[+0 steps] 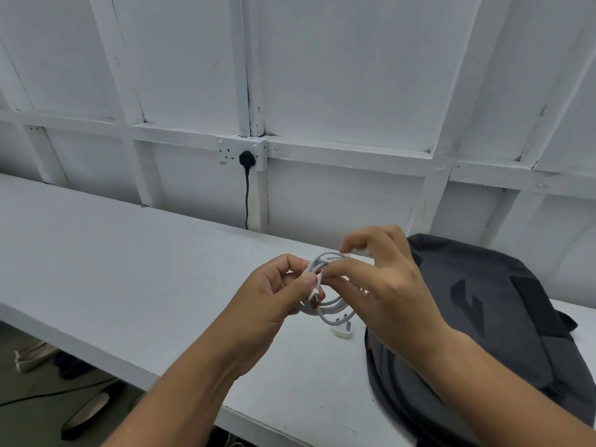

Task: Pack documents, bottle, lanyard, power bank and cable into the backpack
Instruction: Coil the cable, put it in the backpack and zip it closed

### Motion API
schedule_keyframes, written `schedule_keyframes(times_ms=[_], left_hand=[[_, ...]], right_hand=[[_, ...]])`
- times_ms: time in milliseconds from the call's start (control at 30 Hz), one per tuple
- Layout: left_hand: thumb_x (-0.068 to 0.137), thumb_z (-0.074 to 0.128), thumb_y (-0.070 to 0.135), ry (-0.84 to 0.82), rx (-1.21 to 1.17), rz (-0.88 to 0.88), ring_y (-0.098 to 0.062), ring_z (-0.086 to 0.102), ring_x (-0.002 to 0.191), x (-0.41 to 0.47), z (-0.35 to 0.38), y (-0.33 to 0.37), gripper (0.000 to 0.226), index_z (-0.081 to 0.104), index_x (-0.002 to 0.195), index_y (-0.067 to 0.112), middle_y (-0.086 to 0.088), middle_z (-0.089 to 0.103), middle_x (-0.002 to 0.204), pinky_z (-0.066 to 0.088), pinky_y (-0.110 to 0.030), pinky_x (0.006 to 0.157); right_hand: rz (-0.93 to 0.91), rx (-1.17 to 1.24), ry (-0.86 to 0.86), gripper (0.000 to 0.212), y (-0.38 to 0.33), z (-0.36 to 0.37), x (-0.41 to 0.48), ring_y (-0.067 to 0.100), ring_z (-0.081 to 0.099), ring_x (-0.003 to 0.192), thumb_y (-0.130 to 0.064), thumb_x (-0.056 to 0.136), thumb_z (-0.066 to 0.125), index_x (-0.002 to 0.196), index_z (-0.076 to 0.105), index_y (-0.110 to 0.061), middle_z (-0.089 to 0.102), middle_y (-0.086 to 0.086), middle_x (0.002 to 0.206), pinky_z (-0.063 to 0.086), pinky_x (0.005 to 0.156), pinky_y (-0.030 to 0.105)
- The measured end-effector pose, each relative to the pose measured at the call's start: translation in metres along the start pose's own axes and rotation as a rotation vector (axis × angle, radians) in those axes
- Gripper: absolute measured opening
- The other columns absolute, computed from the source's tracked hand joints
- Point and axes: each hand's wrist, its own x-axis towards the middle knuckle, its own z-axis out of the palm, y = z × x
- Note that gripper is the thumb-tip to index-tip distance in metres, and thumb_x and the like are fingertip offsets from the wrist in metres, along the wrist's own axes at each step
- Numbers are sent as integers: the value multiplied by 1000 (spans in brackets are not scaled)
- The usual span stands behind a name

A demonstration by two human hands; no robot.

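Note:
A white cable (325,309) is wound into a loose coil and held above the white table (129,269). My left hand (274,301) pinches the coil at its left side, just above the orange-tipped USB plug (315,300). My right hand (383,285) grips the coil from the right, its fingers curled over the top strands. A white wall plug adapter (342,329) lies on the table below the coil. The dark grey backpack (483,333) lies flat on the table to the right, under my right forearm. No documents, bottle, lanyard or power bank are in view.
A white panelled wall runs behind the table, with a double socket (242,153) holding a black plug and cord. The table's front edge runs diagonally at the lower left; below it are a floor, shoes (87,414) and a dark cable.

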Motion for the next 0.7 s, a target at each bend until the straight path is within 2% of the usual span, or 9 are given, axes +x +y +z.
schedule_keyframes(times_ms=[100, 167, 233, 333, 433, 500, 567, 633, 700], left_hand=[[98, 64, 30, -29, 44, 2, -13, 63, 76, 0, -1, -2, 17, 65, 102, 14, -4, 74, 84, 45, -34, 85], [101, 60, 25, -35, 103, 25, -10, 66, 73, 0, 1, -1, 18, 62, 107, 8, -5, 77, 84, 48, -17, 76], [100, 58, 24, -36, 132, 48, -9, 68, 74, 0, 3, -2, 20, 61, 109, 6, -6, 78, 85, 50, -12, 74], [102, 56, 24, 29, 109, 76, -3, 62, 66, 3, 9, -5, 14, 63, 105, 12, -1, 72, 78, 48, -10, 65], [105, 51, 23, 138, 47, 65, -4, 56, 65, 10, 17, -15, 16, 65, 107, 15, 3, 66, 75, 46, -15, 63], [107, 48, 25, 199, 24, 34, -10, 61, 75, 13, 21, -28, 21, 66, 113, 16, -8, 72, 88, 55, -26, 71], [107, 45, 31, 230, 20, -8, -26, 66, 91, 13, 24, -40, 25, 67, 116, 21, -18, 70, 108, 58, -42, 88], [108, 41, 36, 259, 36, -28, -31, 67, 104, 11, 26, -49, 30, 67, 118, 26, -14, 69, 112, 59, -41, 93], [108, 37, 43, 264, 65, -16, -28, 67, 105, 9, 28, -55, 36, 66, 121, 26, -9, 69, 110, 59, -40, 94]], right_hand=[[83, 203, -84, 8, 1, -2, 2, 21, 64, 105, -17, 88, 75, 85, 71, -11, 68, 6, 117, 53, 85, 30], [105, 263, -132, 12, 2, -2, 3, 16, 69, 95, -18, 87, 76, 89, 65, -13, 73, 1, 110, 55, 77, 33], [144, 272, -142, 16, 4, -3, 3, 12, 70, 86, -27, 89, 73, 95, 64, -15, 75, -4, 100, 56, 72, 34], [298, 371, -151, 23, 4, -1, 4, 10, 68, 84, -30, 90, 74, 104, 63, -16, 72, -9, 96, 56, 72, 32], [515, 475, -155, 26, 0, 14, -3, 6, 65, 88, -29, 90, 73, 107, 55, -22, 66, -15, 96, 52, 74, 19], [603, 506, -144, 20, -6, 28, -15, 8, 63, 85, -28, 94, 67, 108, 53, -24, 65, -14, 93, 48, 71, 16], [675, 551, -107, 12, -15, 41, -27, 6, 62, 82, -25, 99, 60, 108, 52, -24, 63, -15, 90, 45, 69, 13], [719, 555, -80, 7, -22, 52, -35, 2, 60, 83, -22, 102, 54, 108, 49, -23, 59, -18, 89, 43, 69, 10], [759, 548, -64, 6, -26, 58, -36, 1, 58, 82, -22, 103, 51, 108, 48, -22, 57, -18, 88, 43, 68, 11]])
